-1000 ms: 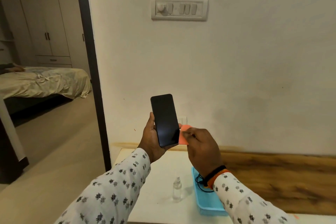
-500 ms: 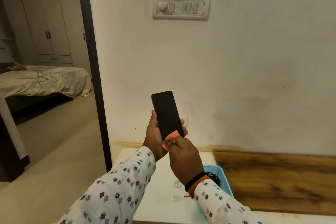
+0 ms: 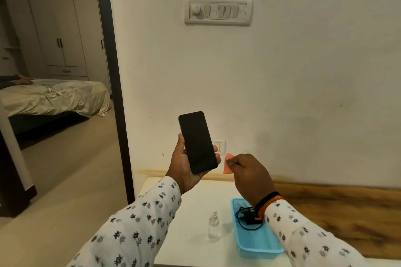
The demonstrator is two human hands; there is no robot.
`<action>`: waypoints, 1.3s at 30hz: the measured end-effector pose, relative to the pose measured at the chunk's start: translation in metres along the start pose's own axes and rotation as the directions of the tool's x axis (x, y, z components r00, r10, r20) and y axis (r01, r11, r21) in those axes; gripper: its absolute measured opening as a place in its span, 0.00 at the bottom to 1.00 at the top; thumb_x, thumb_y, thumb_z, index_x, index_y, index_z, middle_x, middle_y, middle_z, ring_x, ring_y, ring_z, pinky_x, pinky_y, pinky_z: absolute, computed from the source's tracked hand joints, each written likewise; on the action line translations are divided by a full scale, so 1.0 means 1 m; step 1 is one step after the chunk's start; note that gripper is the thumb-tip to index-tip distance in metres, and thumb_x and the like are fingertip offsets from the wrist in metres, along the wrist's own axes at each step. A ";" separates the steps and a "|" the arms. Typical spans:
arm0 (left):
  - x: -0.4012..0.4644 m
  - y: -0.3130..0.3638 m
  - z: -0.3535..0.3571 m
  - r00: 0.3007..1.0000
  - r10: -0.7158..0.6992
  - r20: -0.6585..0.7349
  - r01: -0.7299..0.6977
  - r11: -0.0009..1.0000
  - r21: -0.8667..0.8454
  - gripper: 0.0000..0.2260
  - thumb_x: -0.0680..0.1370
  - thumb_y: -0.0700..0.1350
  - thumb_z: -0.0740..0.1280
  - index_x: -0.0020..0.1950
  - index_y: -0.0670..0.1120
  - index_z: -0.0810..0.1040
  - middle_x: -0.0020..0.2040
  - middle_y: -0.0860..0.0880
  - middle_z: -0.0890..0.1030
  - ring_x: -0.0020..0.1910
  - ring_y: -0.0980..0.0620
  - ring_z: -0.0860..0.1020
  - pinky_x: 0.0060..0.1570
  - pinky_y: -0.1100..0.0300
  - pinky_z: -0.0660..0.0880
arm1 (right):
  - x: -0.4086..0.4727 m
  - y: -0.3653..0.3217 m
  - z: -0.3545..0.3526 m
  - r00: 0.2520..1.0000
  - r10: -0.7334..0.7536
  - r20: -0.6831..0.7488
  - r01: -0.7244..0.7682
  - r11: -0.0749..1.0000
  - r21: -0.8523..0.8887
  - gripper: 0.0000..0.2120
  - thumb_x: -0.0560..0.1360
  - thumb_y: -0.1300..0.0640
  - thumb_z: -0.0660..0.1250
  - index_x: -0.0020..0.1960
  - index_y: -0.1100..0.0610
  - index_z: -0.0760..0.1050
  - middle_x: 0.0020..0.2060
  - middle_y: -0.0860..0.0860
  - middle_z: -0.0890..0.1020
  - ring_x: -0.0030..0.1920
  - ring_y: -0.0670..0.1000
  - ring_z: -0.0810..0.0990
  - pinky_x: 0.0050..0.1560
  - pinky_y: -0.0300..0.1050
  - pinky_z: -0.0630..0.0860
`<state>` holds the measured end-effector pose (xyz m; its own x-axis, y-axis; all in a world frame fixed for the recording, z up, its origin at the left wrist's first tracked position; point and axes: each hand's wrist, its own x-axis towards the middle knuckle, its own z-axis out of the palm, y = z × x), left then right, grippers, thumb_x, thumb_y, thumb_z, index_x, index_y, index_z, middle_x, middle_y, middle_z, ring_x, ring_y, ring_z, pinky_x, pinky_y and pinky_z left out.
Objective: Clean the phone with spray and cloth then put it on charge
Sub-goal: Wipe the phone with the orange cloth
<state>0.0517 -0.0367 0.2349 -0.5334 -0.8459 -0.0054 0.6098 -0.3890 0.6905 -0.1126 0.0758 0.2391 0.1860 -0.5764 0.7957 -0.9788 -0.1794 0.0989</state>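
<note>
My left hand (image 3: 181,163) holds a black phone (image 3: 197,142) upright in front of the wall, its dark screen facing me. My right hand (image 3: 249,174) pinches a small orange cloth (image 3: 227,165) just to the right of the phone, apart from it. A small clear spray bottle (image 3: 213,226) stands on the white table (image 3: 191,212) below. A black charger with its coiled cable (image 3: 248,218) lies in a blue tray (image 3: 258,243). A white wall socket (image 3: 219,145) shows behind the phone.
A switch panel (image 3: 218,11) is mounted higher on the wall. A wooden surface (image 3: 338,208) adjoins the white table on the right. A dark door frame (image 3: 114,84) at left opens onto a room with a bed (image 3: 54,97) and wardrobes.
My right hand with the cloth was on the lower part of the phone's screen half a second ago; now it has moved off to the right. The phone stays held up.
</note>
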 end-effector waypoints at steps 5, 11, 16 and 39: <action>0.002 -0.001 0.000 1.000 0.008 -0.022 -0.009 1.000 -0.023 0.38 0.75 0.72 0.58 0.66 0.40 0.77 0.58 0.32 0.81 0.52 0.33 0.82 0.53 0.39 0.80 | -0.007 -0.008 0.000 0.996 0.038 -0.084 -0.037 0.999 0.020 0.15 0.64 0.63 0.79 0.50 0.63 0.83 0.40 0.57 0.83 0.39 0.57 0.81 0.38 0.47 0.82; -0.002 -0.006 0.010 1.000 -0.005 -0.004 0.005 1.000 -0.005 0.36 0.74 0.72 0.58 0.60 0.42 0.83 0.57 0.33 0.83 0.51 0.35 0.84 0.47 0.44 0.82 | -0.011 -0.035 0.007 0.992 0.075 -0.100 -0.067 0.995 0.077 0.16 0.60 0.66 0.81 0.47 0.62 0.85 0.38 0.57 0.85 0.35 0.56 0.83 0.36 0.47 0.83; -0.003 -0.009 0.016 0.997 -0.026 0.076 0.032 0.997 -0.072 0.38 0.73 0.73 0.60 0.57 0.39 0.84 0.51 0.35 0.83 0.46 0.36 0.82 0.56 0.41 0.77 | -0.007 -0.053 0.013 0.993 -0.008 -0.117 0.020 0.995 0.101 0.14 0.61 0.62 0.81 0.45 0.60 0.85 0.37 0.54 0.84 0.35 0.54 0.82 0.38 0.44 0.82; -0.021 -0.021 0.033 0.987 -0.108 0.120 0.117 0.991 -0.070 0.24 0.75 0.66 0.65 0.55 0.50 0.86 0.57 0.45 0.85 0.54 0.44 0.84 0.48 0.49 0.81 | 0.059 -0.051 -0.011 0.970 -0.099 -0.220 0.113 0.992 0.052 0.12 0.64 0.64 0.79 0.47 0.62 0.84 0.44 0.57 0.85 0.41 0.57 0.83 0.45 0.47 0.82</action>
<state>0.0312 0.0015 0.2442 -0.6627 -0.7488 0.0066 0.5826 -0.5101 0.6328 -0.0523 0.0601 0.2874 0.2590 -0.3661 0.8938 -0.9456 -0.2849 0.1573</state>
